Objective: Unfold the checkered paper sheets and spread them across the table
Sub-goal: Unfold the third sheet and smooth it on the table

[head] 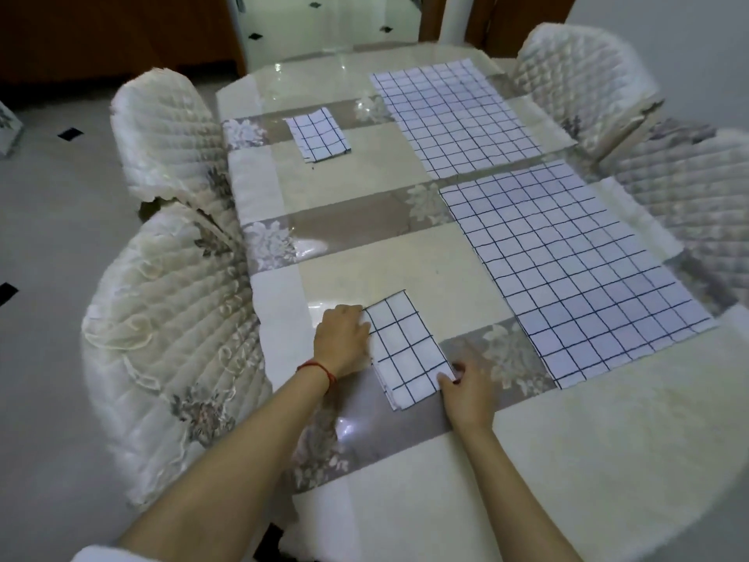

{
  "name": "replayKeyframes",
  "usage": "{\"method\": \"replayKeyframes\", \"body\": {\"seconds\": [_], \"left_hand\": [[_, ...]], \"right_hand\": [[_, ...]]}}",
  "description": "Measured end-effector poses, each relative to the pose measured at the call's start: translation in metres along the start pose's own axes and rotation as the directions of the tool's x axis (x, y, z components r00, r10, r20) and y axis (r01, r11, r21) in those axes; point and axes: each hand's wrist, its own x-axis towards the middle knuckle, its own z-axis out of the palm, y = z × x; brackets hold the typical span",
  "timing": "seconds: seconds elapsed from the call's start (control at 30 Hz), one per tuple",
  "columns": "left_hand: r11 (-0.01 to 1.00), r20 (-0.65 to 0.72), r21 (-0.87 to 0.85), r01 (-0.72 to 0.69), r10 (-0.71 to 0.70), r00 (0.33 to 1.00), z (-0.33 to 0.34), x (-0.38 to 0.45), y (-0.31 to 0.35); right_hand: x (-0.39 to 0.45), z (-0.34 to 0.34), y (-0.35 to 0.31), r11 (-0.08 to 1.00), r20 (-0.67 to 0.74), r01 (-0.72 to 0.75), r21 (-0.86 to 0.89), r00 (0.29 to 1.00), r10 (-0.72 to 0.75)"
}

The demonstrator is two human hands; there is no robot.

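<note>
Both hands [342, 338] at folded sheet's [409, 352] edges

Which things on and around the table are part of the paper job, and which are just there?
Part of the job:
near folded sheet
far folded sheet
near spread sheet
far spread sheet
left hand
right hand
table

Just there:
padded chairs
red wrist string

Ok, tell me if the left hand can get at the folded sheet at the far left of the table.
Probably yes: the far folded sheet lies alone, with bare table between it and the left hand.
</note>
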Motion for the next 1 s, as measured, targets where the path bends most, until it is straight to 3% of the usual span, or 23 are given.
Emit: {"method": "replayKeyframes", "body": {"seconds": [0.13,0.27,0.43,0.53,0.7,0.83,1.0], "left_hand": [[0.999,0.076,-0.026,-0.037,0.039,0.996,0.003,0.015,-0.003],[0.994,0.151,-0.108,0.013,0.003,0.989,0.001,0.027,-0.008],[0.969,0.302,-0.247,0.011,0.066,0.951,-0.012,0.025,-0.009],[0.924,0.373,-0.381,0.034,0.12,0.92,-0.023,0.012,-0.004],[0.825,0.385,-0.564,0.035,0.226,0.895,-0.045,-0.034,0.018],[0.763,0.327,-0.644,-0.054,0.339,0.882,-0.058,-0.077,0.039],[0.701,0.307,-0.698,-0.144,0.475,0.824,-0.07,-0.118,0.053]], "right_hand": [[-0.006,0.009,-0.004,0.997,-0.026,-0.068,0.037,0.997,0.069],[-0.021,0.01,-0.004,0.977,-0.098,-0.134,0.167,0.984,0.151],[-0.05,0.01,-0.002,0.929,-0.178,-0.16,0.334,0.957,0.228],[-0.069,0.01,0.002,0.928,-0.239,-0.18,0.326,0.934,0.265],[-0.1,0.0,-0.022,0.964,-0.36,-0.037,0.262,0.923,0.133],[-0.122,-0.01,-0.059,0.882,-0.312,0.095,0.462,0.948,0.061],[-0.145,-0.024,-0.074,0.758,-0.286,0.091,0.646,0.949,0.13]]}}
